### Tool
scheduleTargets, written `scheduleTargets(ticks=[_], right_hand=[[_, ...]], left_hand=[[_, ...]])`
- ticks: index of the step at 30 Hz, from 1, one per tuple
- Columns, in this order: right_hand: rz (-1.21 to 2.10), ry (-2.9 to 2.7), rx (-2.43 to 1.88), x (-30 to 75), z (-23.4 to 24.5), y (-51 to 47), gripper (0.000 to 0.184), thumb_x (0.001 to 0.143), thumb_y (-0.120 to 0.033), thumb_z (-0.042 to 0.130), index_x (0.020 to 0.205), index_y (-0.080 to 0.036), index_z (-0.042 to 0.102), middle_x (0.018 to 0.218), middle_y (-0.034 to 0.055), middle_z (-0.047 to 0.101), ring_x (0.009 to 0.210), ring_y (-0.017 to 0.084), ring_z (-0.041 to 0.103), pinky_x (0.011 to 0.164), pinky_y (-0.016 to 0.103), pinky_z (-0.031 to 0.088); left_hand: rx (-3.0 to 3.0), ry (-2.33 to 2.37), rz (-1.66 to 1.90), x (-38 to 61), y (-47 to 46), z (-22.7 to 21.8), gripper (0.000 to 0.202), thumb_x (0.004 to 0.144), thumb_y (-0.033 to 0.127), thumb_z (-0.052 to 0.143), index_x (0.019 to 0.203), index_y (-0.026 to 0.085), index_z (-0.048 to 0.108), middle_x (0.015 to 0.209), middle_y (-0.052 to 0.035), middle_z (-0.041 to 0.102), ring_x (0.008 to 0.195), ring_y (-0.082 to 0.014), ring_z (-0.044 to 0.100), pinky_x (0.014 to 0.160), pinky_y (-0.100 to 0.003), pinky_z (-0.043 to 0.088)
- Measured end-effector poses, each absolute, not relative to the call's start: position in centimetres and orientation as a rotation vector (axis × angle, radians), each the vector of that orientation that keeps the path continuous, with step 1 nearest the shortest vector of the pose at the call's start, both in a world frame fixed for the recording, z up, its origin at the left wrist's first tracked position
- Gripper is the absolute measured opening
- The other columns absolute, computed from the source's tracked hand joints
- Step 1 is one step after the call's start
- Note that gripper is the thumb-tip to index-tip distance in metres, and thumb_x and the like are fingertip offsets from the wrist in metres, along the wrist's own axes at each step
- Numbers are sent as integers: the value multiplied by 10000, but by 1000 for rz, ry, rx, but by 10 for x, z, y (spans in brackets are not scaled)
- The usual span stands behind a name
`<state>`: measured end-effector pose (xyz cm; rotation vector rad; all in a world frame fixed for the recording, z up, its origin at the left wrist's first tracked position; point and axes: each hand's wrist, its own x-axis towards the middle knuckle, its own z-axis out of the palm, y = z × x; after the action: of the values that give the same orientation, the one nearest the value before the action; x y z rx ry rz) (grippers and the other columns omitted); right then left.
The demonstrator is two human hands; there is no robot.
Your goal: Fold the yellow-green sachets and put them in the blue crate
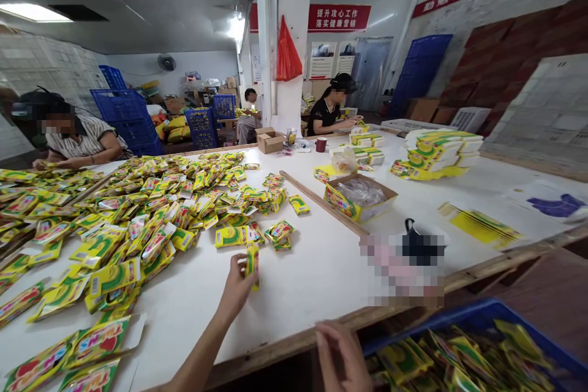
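Observation:
My left hand [239, 286] is closed around a small yellow box [253, 262], held upright just over the white tabletop [271, 318]. My right hand [342, 358] is low at the table's front edge, its fingers stretched out and apart from any object that I can see. Beyond the left hand lie a yellow-green box [232, 236] and a small cluster of boxes [279, 234]. To the left spreads a large loose heap of the same printed boxes [156, 220], some with their flaps up.
A blue crate [441, 323] of yellow boxes stands below the table edge at right. A wooden strip [321, 201] divides the table. Beyond it are an open carton [379, 211], stacked packs [441, 150] and flat yellow cards [482, 225]. Other people sit around the table's far side.

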<state>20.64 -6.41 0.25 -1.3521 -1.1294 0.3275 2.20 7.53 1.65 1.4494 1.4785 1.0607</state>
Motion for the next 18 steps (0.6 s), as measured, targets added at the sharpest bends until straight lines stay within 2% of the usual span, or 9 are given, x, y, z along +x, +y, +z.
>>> scheduleTargets(ticks=[2,5,8,11,15,18], right_hand=[[456,-1191,-1341,193,2,-47,193,847,-377,617,961,-234,680,964,92,703,819,241,676,712,314,570],[634,-1188,-1309,170,-3,-20,270,839,-320,599,1085,-212,625,1058,101,698,900,237,690,734,305,584],[827,-1190,-1200,145,-7,-2,362,850,-269,556,1207,-209,538,1117,95,686,929,216,694,785,312,582],[920,-1165,-1115,130,-7,1,393,870,-231,523,1259,-222,467,1102,78,689,916,196,696,808,304,574],[868,-1155,-1118,130,-4,-5,370,871,-220,536,1234,-222,466,1050,69,697,879,188,692,776,266,563],[846,-1254,-1154,137,-2,-5,207,882,-245,546,1085,-221,582,970,43,706,831,183,677,760,246,541]], left_hand=[[1245,1214,1080,10,51,16,383,792,355,510,1140,205,452,1093,-144,689,862,-258,711,788,-413,516],[958,913,1041,2,19,13,422,767,392,573,1154,237,504,1126,-119,697,919,-271,708,817,-413,516],[1041,945,996,3,3,10,401,776,433,613,1113,219,578,1037,-104,729,923,-270,698,782,-376,534],[1252,1001,1119,5,0,7,395,813,436,622,1132,209,573,1054,-114,721,994,-268,671,875,-395,520],[1383,1070,1199,1,-1,3,508,870,409,586,1301,265,360,1114,-91,693,1007,-237,675,876,-382,529],[1435,1060,1113,-3,-2,1,431,913,392,525,1293,274,359,1181,-82,661,1035,-216,664,870,-349,532]])
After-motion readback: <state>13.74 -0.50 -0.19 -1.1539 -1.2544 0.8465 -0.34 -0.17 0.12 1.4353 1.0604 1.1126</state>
